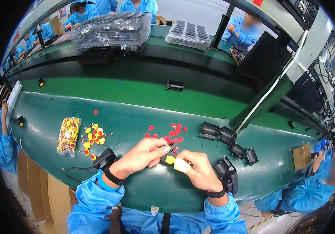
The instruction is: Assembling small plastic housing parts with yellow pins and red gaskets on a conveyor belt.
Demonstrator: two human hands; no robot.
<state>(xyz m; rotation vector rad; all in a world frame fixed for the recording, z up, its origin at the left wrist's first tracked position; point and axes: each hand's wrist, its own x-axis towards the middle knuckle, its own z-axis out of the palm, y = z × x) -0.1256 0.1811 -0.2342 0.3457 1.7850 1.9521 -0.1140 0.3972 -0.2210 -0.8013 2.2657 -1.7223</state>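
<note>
Over the green table, my left hand (146,154) pinches a small black plastic part (172,147) between thumb and fingers. A yellow round piece (170,160) shows at the near side of that part. My right hand (200,169) is closed at the part's other side, its thumb in a pale cover touching the yellow piece. The right fingertips are partly hidden. Just beyond my hands lie several loose red discs (171,133). Left of them is a loose pile of yellow and red round pieces with thin wires (96,135), beside a clear bag filled with similar pieces (68,134).
Several black plastic housings (209,130) stand right of the discs. Another black housing (175,85) sits on the far green strip (136,93). Plastic-wrapped trays (111,31) rest on the shelf. A slanted post (269,93) rises at right. Co-workers sit around; a carton (301,156) is at right.
</note>
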